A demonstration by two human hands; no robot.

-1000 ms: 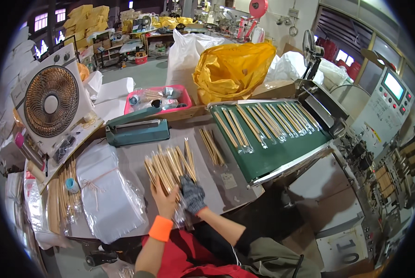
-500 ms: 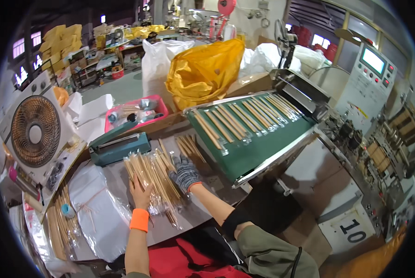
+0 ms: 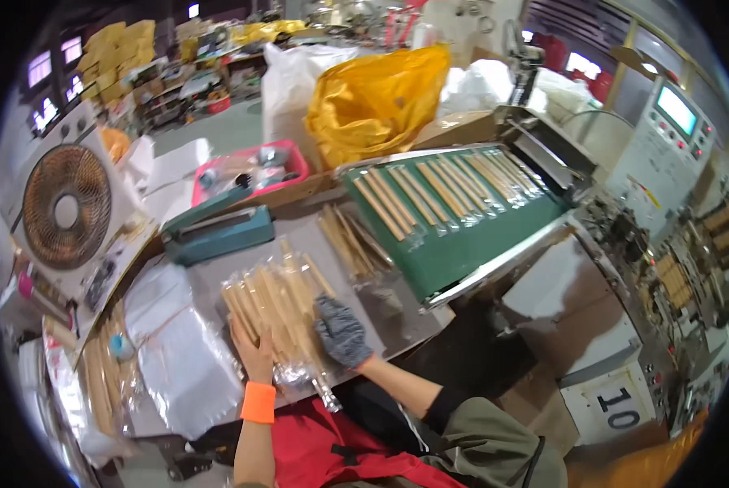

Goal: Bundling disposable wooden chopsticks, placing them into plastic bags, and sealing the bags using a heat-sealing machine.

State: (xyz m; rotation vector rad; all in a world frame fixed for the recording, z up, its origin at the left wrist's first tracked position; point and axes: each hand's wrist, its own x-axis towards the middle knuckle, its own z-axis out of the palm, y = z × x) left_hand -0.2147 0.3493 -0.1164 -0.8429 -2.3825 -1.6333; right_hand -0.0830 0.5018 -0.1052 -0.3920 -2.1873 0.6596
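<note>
Fingers of the bare left hand (image 3: 254, 355) lie along the left side of the plastic-sleeved wooden sticks (image 3: 276, 302), those of the gloved right hand (image 3: 344, 333) against the right; whether either clamps, I cannot tell. The sticks are at the grey bench's (image 3: 299, 220) near edge.

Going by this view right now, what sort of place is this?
Probably a factory packing workshop: wooden sticks in clear sleeves piled on a worktable, more in rows on a green conveyor belt, and a machine control panel with a lit screen.
</note>
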